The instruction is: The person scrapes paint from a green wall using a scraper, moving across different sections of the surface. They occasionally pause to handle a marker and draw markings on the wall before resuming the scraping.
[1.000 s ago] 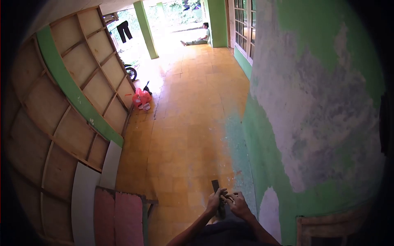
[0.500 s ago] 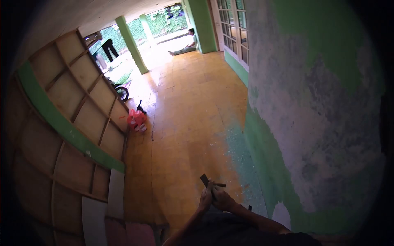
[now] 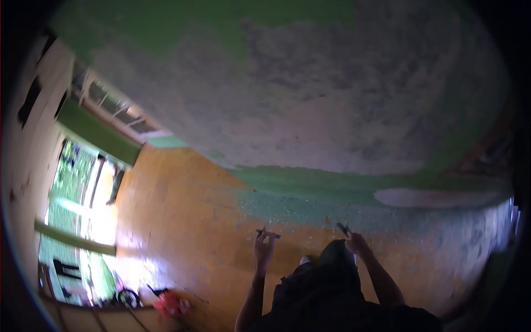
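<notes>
My left hand [image 3: 264, 250] is low in the middle of the view, its fingers round a short, dark, narrow piece [image 3: 268, 234] that lies crosswise in the fingers. To the right, my right hand [image 3: 358, 243] grips a flat dark scraper-like tool [image 3: 344, 228] by its lower end, the blade pointing up and left. The two hands are well apart, with my dark-clothed legs [image 3: 338, 263] between and below them. Ahead rises the wall [image 3: 310, 127], its green paint partly gone and grey-pink patches bare. Pale flakes lie on the greenish floor strip [image 3: 298, 209] along its base.
Orange floor [image 3: 171, 205] stretches left towards a bright opening with a green post [image 3: 77, 239]. A red plastic bag [image 3: 170, 304] lies at the lower left near a motorcycle wheel [image 3: 129, 297]. A partly visible person [image 3: 115, 185] sits at the far left. A window [image 3: 119, 110] is upper left.
The view has swung right to face the peeled wall. My hands, together before, have moved apart, one dark item in each.
</notes>
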